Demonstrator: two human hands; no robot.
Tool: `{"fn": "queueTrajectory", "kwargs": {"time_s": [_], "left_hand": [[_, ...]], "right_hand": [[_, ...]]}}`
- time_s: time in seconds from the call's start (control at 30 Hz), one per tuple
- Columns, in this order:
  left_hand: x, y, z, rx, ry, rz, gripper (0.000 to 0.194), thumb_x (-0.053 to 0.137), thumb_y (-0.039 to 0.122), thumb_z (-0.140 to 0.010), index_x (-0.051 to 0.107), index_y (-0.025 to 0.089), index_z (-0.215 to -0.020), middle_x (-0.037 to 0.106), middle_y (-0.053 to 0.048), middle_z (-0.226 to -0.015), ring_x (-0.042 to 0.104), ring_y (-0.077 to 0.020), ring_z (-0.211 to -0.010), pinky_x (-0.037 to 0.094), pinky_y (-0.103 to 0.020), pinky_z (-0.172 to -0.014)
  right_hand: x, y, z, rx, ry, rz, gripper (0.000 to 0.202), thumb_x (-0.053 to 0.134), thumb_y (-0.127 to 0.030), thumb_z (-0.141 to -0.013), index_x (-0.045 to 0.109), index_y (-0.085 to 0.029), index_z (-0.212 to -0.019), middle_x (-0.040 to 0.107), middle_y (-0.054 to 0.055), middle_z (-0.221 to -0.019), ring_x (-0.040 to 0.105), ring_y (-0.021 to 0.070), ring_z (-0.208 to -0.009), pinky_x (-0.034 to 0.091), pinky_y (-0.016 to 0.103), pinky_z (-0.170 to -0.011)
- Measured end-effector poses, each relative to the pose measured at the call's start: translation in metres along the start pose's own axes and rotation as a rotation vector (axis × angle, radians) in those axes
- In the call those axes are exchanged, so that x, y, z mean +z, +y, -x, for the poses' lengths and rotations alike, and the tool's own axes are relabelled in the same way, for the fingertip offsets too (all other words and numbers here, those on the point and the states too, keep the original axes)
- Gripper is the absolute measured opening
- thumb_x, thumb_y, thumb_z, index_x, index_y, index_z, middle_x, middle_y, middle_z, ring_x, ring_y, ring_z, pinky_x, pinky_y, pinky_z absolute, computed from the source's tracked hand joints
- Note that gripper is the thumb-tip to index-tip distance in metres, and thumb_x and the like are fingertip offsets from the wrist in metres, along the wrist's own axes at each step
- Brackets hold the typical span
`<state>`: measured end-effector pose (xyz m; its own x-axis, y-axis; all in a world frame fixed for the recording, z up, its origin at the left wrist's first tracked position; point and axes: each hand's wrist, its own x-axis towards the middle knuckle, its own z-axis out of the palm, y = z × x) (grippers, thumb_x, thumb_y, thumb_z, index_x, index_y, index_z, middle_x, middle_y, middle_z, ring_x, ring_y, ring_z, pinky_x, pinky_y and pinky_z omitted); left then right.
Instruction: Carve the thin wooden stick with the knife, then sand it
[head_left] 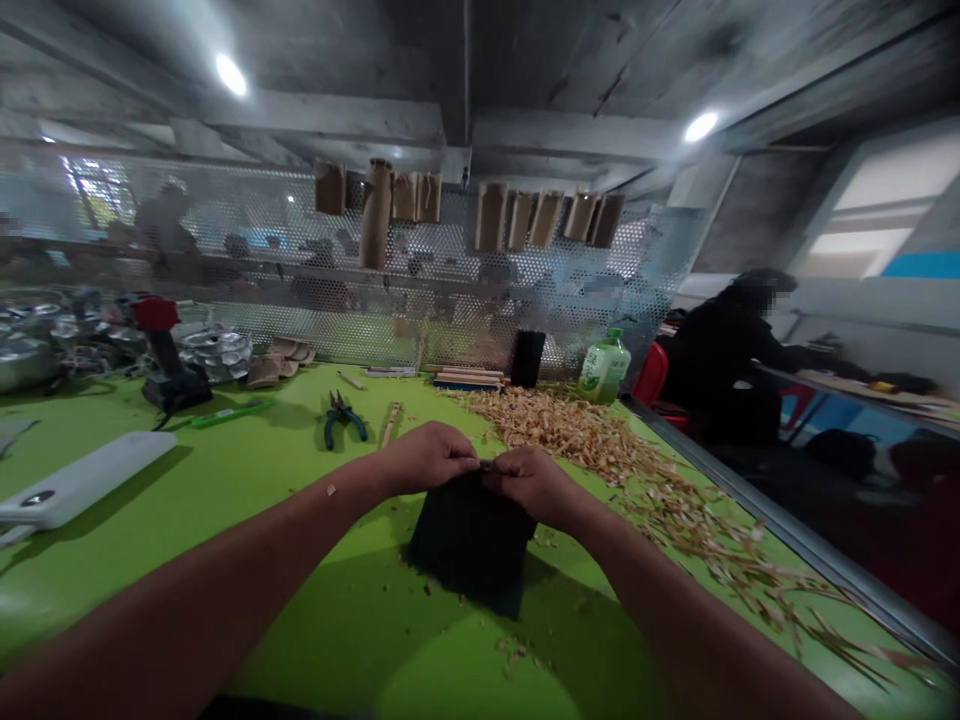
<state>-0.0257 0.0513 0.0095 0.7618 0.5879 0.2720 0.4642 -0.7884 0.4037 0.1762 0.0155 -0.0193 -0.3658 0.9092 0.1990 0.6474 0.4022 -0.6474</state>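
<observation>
The green table (337,640) carries wood shavings (574,425), pliers (339,410) — and a bottle (604,368).

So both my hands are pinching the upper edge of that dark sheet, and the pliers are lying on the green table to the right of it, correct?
Not quite: in the head view, the pliers lie on the green table to the left of the dark sheet, whose upper edge both hands are pinching.

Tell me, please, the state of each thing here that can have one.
Dark piece, held by its top edge
Left hand, closed on that edge
Right hand, closed on that edge
Power drill, standing upright
Pliers, lying, handles spread
Green bottle, standing upright
Wood shavings, loosely heaped
Ceiling lights, lit
</observation>
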Motion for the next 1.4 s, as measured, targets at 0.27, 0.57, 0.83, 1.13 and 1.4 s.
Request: {"fn": "queueTrajectory", "kwargs": {"time_s": [0.27, 0.57, 0.83, 1.13, 1.4], "left_hand": [[-0.004, 0.000, -0.003, -0.038, 0.111, -0.110, 0.026, 0.052, 0.029, -0.085, 0.068, 0.014, -0.070, 0.065, -0.004, -0.070, 0.054, -0.0158, -0.069, 0.035, -0.026, -0.063], [-0.012, -0.017, -0.003, -0.331, 0.214, 0.293, 0.035, 0.060, 0.047, -0.075, 0.057, 0.016, -0.059, 0.053, 0.002, -0.055, 0.049, -0.0127, -0.054, 0.033, -0.023, -0.050], [-0.019, -0.022, -0.007, -0.257, 0.278, 0.293, 0.033, 0.062, 0.040, -0.073, 0.051, 0.016, -0.054, 0.043, 0.004, -0.051, 0.040, -0.0103, -0.052, 0.028, -0.023, -0.049], [-0.016, -0.031, -0.007, -0.228, 0.364, 0.408, 0.031, 0.062, 0.039, -0.076, 0.054, 0.016, -0.058, 0.045, 0.003, -0.057, 0.041, -0.0101, -0.055, 0.030, -0.023, -0.052], [-0.015, -0.029, -0.006, -0.270, 0.391, 0.597, 0.039, 0.063, 0.055, -0.075, 0.062, 0.016, -0.077, 0.055, 0.001, -0.065, 0.048, -0.0112, -0.057, 0.036, -0.022, -0.054]], "right_hand": [[-0.010, -0.005, 0.002, 0.057, 0.020, -0.010, 0.039, 0.053, -0.041, -0.079, 0.038, -0.020, -0.051, 0.031, -0.006, -0.049, 0.029, 0.0076, -0.048, 0.020, 0.023, -0.044], [-0.013, 0.001, 0.003, 0.131, -0.001, -0.148, 0.040, 0.053, -0.044, -0.083, 0.046, -0.019, -0.052, 0.046, -0.004, -0.043, 0.039, 0.0085, -0.041, 0.025, 0.023, -0.043], [-0.021, 0.012, 0.002, 0.139, -0.025, -0.151, 0.045, 0.055, -0.053, -0.080, 0.044, -0.020, -0.052, 0.036, -0.006, -0.044, 0.031, 0.0076, -0.042, 0.020, 0.024, -0.044], [-0.022, 0.012, 0.002, 0.123, 0.044, -0.222, 0.039, 0.058, -0.051, -0.079, 0.056, -0.018, -0.060, 0.042, -0.005, -0.049, 0.036, 0.0085, -0.047, 0.023, 0.024, -0.046], [-0.025, 0.018, -0.002, 0.116, 0.198, -0.347, 0.033, 0.067, -0.046, -0.072, 0.060, -0.017, -0.057, 0.045, -0.005, -0.046, 0.039, 0.0080, -0.043, 0.027, 0.023, -0.042]]}}
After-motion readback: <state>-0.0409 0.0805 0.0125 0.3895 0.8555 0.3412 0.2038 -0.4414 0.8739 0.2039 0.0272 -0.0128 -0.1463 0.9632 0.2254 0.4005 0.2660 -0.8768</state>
